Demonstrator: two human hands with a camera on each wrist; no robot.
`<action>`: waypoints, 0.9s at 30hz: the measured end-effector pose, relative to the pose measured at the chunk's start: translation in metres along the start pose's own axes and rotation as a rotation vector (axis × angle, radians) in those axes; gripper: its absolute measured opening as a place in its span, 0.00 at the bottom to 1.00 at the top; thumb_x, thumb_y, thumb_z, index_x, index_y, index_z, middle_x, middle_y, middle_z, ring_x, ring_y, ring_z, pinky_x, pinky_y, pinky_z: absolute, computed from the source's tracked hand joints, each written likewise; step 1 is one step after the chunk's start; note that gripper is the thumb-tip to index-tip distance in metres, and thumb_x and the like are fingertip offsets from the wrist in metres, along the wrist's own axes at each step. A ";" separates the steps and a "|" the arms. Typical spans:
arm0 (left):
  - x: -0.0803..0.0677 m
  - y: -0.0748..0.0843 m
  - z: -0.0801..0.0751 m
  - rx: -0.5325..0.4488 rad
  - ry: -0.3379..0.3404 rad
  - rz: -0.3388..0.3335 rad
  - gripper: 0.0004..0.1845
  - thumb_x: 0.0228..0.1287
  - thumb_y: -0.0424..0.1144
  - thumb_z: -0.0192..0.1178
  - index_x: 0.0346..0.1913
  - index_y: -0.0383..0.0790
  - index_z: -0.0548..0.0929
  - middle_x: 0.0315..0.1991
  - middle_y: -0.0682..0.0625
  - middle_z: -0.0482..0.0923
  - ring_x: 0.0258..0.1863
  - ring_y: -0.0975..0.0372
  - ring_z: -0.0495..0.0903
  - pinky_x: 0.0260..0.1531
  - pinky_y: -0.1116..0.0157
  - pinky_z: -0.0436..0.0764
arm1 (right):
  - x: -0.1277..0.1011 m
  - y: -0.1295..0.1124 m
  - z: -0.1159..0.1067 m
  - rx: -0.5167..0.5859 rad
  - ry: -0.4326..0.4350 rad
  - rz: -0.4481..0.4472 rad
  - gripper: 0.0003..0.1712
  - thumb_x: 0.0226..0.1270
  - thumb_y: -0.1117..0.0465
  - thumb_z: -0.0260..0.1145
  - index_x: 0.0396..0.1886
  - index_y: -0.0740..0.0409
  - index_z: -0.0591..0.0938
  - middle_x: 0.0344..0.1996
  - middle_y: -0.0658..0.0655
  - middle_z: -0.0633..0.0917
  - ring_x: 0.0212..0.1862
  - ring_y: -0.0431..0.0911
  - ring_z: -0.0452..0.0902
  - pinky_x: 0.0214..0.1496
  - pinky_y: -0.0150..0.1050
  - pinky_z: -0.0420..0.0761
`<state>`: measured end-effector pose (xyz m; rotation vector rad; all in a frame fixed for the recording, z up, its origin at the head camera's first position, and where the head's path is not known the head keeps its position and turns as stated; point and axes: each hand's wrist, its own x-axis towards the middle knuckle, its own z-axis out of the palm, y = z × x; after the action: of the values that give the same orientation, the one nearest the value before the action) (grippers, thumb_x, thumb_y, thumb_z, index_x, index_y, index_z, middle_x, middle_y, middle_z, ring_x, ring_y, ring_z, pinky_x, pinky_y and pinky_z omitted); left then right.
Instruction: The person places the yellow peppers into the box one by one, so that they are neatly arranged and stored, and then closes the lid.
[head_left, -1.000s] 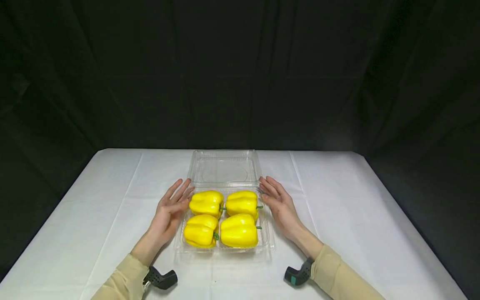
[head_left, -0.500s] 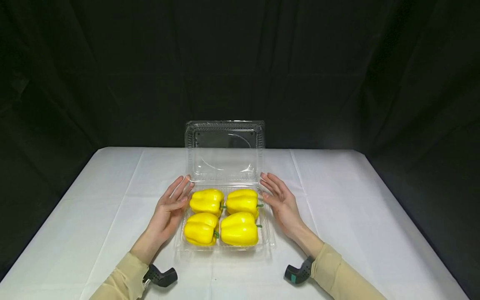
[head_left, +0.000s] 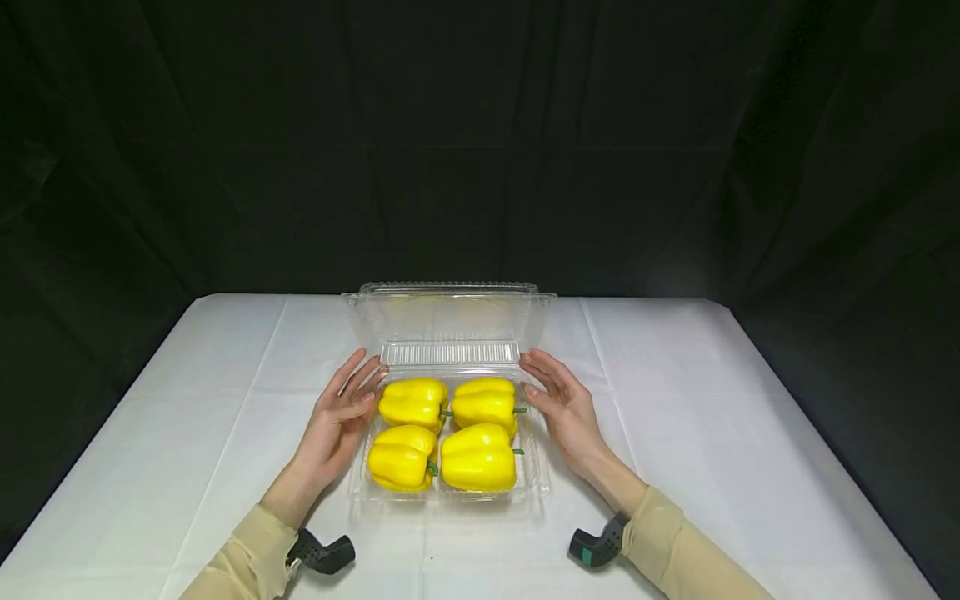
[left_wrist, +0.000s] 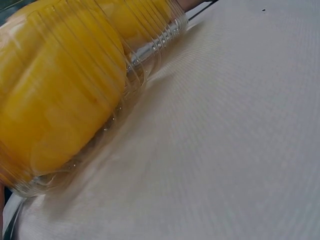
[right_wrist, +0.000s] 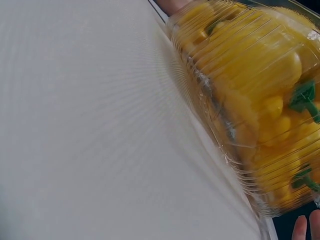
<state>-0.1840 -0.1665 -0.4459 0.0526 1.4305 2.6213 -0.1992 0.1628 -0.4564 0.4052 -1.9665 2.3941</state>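
Several yellow bell peppers [head_left: 478,458] lie in two rows in a clear plastic clamshell container [head_left: 534,479]. Its hinged lid [head_left: 450,321] stands raised at the back, leaning forward over the base. My left hand [head_left: 333,425] is along the container's left side, fingers extended towards the hinge corner. On the opposite side my right hand [head_left: 572,421] mirrors it, fingers nearly straight. Whether the fingertips press on the lid or only touch it, I cannot tell. Both wrist views show ribbed container walls [left_wrist: 137,75] with peppers [right_wrist: 265,55] behind them.
The container rests on a white cloth-covered table [head_left: 187,450], which extends to both sides. A black curtain [head_left: 480,150] hangs behind and at the sides. Each wrist carries a black device [head_left: 322,557], and beige sleeves [head_left: 251,554] cover the forearms.
The lid has swung up from lying back on the table, through upright, to leaning forward. Both hands and the peppers stay almost where they were.
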 end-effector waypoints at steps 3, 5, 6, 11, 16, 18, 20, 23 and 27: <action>-0.001 0.001 0.000 0.022 0.006 0.000 0.37 0.72 0.19 0.45 0.79 0.47 0.54 0.78 0.46 0.52 0.77 0.56 0.56 0.68 0.68 0.69 | 0.000 0.001 0.000 0.004 -0.002 -0.007 0.33 0.71 0.72 0.60 0.74 0.62 0.64 0.70 0.63 0.70 0.70 0.44 0.67 0.70 0.35 0.70; -0.002 0.001 -0.001 0.023 0.007 0.001 0.36 0.72 0.19 0.45 0.78 0.46 0.54 0.78 0.46 0.53 0.76 0.56 0.57 0.69 0.68 0.69 | 0.000 0.002 0.001 0.011 -0.002 -0.018 0.32 0.71 0.72 0.60 0.73 0.65 0.64 0.69 0.62 0.71 0.70 0.44 0.68 0.70 0.36 0.71; -0.002 0.000 -0.001 0.022 0.005 0.003 0.35 0.72 0.19 0.45 0.78 0.46 0.55 0.78 0.46 0.54 0.76 0.57 0.58 0.69 0.68 0.68 | 0.000 0.003 0.001 0.016 -0.001 -0.025 0.31 0.71 0.72 0.60 0.72 0.66 0.64 0.69 0.61 0.72 0.69 0.44 0.69 0.70 0.36 0.71; -0.002 -0.001 -0.002 0.002 0.002 0.020 0.30 0.73 0.20 0.45 0.73 0.45 0.59 0.75 0.48 0.60 0.72 0.60 0.64 0.69 0.67 0.69 | -0.001 0.004 0.001 0.007 0.002 -0.051 0.27 0.72 0.70 0.61 0.68 0.70 0.66 0.67 0.60 0.74 0.68 0.45 0.70 0.68 0.35 0.73; -0.001 -0.004 -0.002 0.002 0.010 0.033 0.26 0.72 0.20 0.46 0.68 0.41 0.64 0.71 0.48 0.64 0.69 0.61 0.68 0.68 0.66 0.70 | -0.003 0.003 0.000 -0.035 0.024 -0.031 0.27 0.73 0.67 0.62 0.68 0.68 0.68 0.68 0.63 0.73 0.69 0.47 0.69 0.68 0.34 0.73; -0.001 -0.004 0.000 0.005 0.019 0.030 0.25 0.72 0.20 0.47 0.67 0.41 0.64 0.69 0.48 0.65 0.68 0.61 0.69 0.68 0.66 0.70 | -0.005 0.003 -0.001 -0.055 0.048 -0.003 0.28 0.72 0.66 0.63 0.69 0.65 0.68 0.67 0.61 0.73 0.69 0.46 0.68 0.67 0.33 0.73; 0.000 -0.005 0.001 0.003 0.036 0.019 0.24 0.71 0.21 0.48 0.66 0.43 0.66 0.67 0.49 0.67 0.66 0.62 0.70 0.67 0.67 0.71 | -0.006 0.002 -0.001 -0.072 0.076 0.026 0.28 0.72 0.65 0.63 0.69 0.63 0.69 0.66 0.57 0.75 0.69 0.44 0.69 0.67 0.32 0.73; 0.000 -0.006 0.003 0.016 0.061 0.004 0.22 0.71 0.22 0.50 0.61 0.48 0.70 0.62 0.51 0.69 0.61 0.64 0.74 0.64 0.69 0.74 | -0.009 0.001 -0.001 -0.077 0.105 0.047 0.28 0.72 0.66 0.63 0.69 0.62 0.70 0.63 0.51 0.76 0.66 0.42 0.70 0.67 0.32 0.73; -0.004 -0.007 0.002 0.028 0.051 0.017 0.18 0.73 0.24 0.48 0.52 0.52 0.74 0.68 0.52 0.66 0.61 0.65 0.73 0.61 0.72 0.74 | -0.017 -0.001 0.000 -0.074 0.114 0.033 0.28 0.71 0.68 0.62 0.69 0.63 0.70 0.64 0.50 0.76 0.63 0.40 0.74 0.65 0.32 0.76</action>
<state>-0.1787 -0.1614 -0.4502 0.0012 1.4895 2.6352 -0.1828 0.1658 -0.4592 0.2303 -2.0201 2.2990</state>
